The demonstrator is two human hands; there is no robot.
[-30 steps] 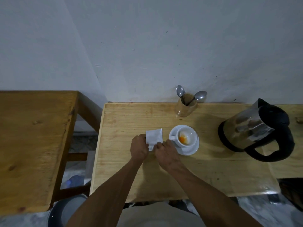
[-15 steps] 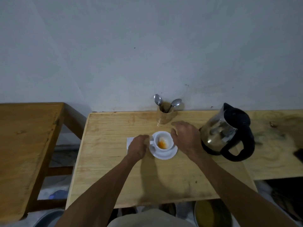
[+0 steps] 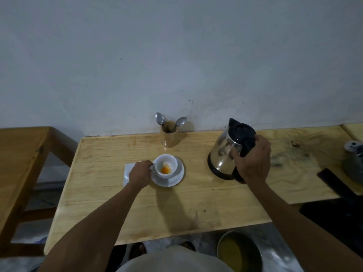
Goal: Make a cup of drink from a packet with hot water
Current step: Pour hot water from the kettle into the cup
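Observation:
A white cup (image 3: pixel 166 166) with orange powder at its bottom stands on a white saucer (image 3: pixel 174 180) in the middle of the wooden table (image 3: pixel 117 203). My left hand (image 3: pixel 139 174) pinches the cup's handle at its left side and lies over a white packet (image 3: pixel 128 171). A steel kettle (image 3: pixel 228 152) with a black lid and handle stands to the right of the cup. My right hand (image 3: pixel 253 160) is wrapped around the kettle's handle.
A wooden holder (image 3: pixel 169 136) with two spoons stands at the wall behind the cup. A second wooden table (image 3: pixel 17 163) is to the left. A round basin (image 3: pixel 238 252) with yellow contents sits on the floor below. A grey object (image 3: pixel 353 160) stands at the far right.
My left hand put the packet down and took the cup's handle. My right hand moved from the packet past the cup to the kettle and closed on its handle.

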